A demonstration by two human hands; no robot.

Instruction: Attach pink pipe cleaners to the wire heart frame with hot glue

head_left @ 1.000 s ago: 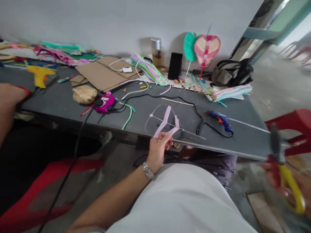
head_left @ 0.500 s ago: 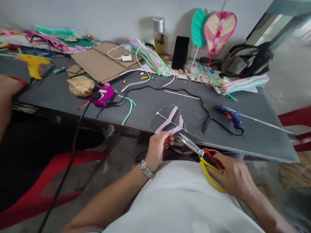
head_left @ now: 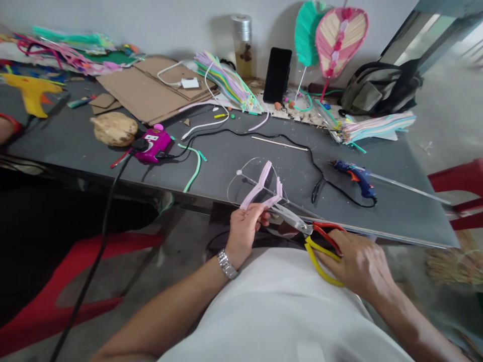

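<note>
My left hand [head_left: 245, 226], a watch on its wrist, pinches the near edge of a wire frame [head_left: 241, 182] at the table's front edge. Pale pink pipe-cleaner strips [head_left: 258, 187] are fixed across the frame in V shapes on a central stem. In my right hand [head_left: 356, 259] are scissors [head_left: 292, 219] with one red and one yellow handle. Their blades point left and reach the lower end of the pink strips, close to my left fingertips. Whether a strip lies between the blades I cannot tell.
A blue glue gun [head_left: 356, 176] with its black cord lies at right. Pipe-cleaner bundles [head_left: 230, 83], cardboard [head_left: 147, 95], a phone [head_left: 277, 75] and two leaf-shaped fans [head_left: 341, 42] stand or lie behind. A purple power socket [head_left: 154, 143] sits left. Another person's arm [head_left: 6, 131] shows at the left edge.
The scissors have moved left toward my left fingers, and their handles have come closer together. My left hand still grips the frame. The whole view has shifted slightly.
</note>
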